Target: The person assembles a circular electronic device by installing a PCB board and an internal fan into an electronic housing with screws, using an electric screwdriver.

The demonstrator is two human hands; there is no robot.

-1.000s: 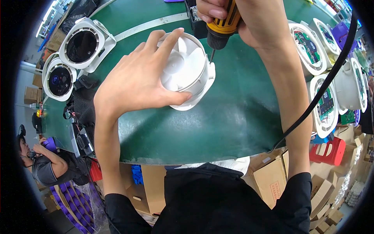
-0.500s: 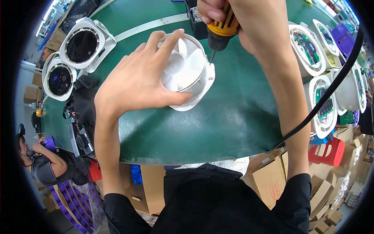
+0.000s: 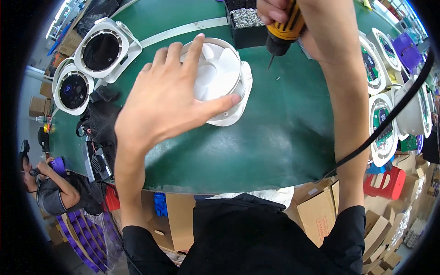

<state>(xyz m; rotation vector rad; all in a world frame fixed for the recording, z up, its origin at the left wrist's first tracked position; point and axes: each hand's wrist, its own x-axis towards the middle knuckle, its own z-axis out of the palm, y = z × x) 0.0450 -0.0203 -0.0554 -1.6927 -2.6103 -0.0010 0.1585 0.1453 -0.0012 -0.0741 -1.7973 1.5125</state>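
My left hand (image 3: 160,98) spans a round white fan housing (image 3: 224,64), thumb on its near rim and fingers over its far-left side. Pale fan blades show inside, and its white stand (image 3: 245,82) sticks out at the right. My right hand (image 3: 277,11), partly cut off by the top edge, is wrapped around a yellow-and-black power screwdriver (image 3: 286,30). Its thin bit (image 3: 270,62) points down, apart from the housing. A tiny screw (image 3: 277,78) lies on the green table (image 3: 256,151) just right of the bit. Behind stands a black box (image 3: 250,39) of small metal screws.
Two white fan units with dark round faces (image 3: 101,52) stand at the left, near a black mesh bag (image 3: 101,121). Several white units with exposed green circuit boards (image 3: 382,121) crowd the right. A black cable (image 3: 389,119) crosses my right forearm. A co-worker (image 3: 57,192) sits at far left.
My right hand has drawn the screwdriver right, away from the housing's side. The housing has shifted slightly under my left hand. The tiny screw and more of the screw box now show.
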